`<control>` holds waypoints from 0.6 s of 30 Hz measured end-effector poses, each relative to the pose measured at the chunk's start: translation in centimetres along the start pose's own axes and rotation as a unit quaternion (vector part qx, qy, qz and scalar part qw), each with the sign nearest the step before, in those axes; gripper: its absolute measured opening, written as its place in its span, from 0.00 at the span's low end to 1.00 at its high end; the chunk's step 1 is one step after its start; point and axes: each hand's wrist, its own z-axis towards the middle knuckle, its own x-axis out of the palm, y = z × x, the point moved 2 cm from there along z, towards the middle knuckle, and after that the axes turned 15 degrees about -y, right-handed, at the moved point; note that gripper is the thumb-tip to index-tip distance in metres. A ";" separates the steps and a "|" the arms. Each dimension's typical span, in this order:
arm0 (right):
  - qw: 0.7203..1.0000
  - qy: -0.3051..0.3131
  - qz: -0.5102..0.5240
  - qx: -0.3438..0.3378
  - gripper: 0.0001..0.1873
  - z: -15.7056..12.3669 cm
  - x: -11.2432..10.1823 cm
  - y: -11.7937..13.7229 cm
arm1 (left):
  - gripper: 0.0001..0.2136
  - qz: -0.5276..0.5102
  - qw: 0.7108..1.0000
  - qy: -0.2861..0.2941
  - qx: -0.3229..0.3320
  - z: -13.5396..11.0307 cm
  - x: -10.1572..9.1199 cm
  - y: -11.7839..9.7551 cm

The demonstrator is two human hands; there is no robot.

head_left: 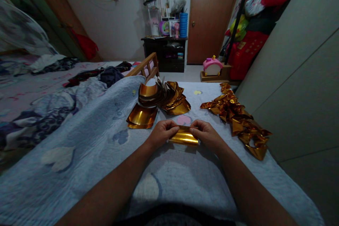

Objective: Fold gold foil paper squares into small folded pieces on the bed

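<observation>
Between my two hands a sheet of gold foil paper (pixel 184 137) is curled over along its far edge. My left hand (pixel 164 132) pinches its left end, thumb on top. At the other end, the thumb and fingers of my right hand (pixel 206 133) are closed on the same sheet. Beyond my left hand lies a fanned stack of gold foil sheets (pixel 148 93), with several flat sheets (pixel 142 116) at its near left. A row of folded gold foil pieces (pixel 238 116) runs along the right side of the bed.
A pale blue quilt (pixel 106 159) covers the surface under my hands. Clothes (pixel 111 76) lie on the bed at left, beside a wooden rail (pixel 148 65). A pale cabinet (pixel 304 88) borders the right side. Farther back stand a dark shelf (pixel 164 54) and a pink toy (pixel 212 66).
</observation>
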 end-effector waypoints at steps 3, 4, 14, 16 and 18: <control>1.000 -0.006 -0.009 0.001 0.12 0.0 0.1 0.0 | 0.13 0.009 1.000 0.001 0.002 0.0 0.0 0.1; 1.000 -0.009 -0.014 0.001 0.12 0.1 0.1 -0.1 | 0.13 0.013 1.000 0.002 0.004 0.0 0.0 0.1; 0.995 -0.044 -0.074 -0.042 0.10 0.6 0.1 -0.7 | 0.13 0.067 0.997 -0.007 0.027 0.1 0.0 0.0; 0.995 -0.044 -0.076 -0.039 0.10 0.7 0.1 -0.8 | 0.13 0.068 0.997 -0.009 0.028 0.1 0.0 -0.1; 0.995 -0.046 -0.075 -0.038 0.11 0.7 0.0 -0.9 | 0.13 0.065 0.997 -0.010 0.028 0.0 0.0 -0.1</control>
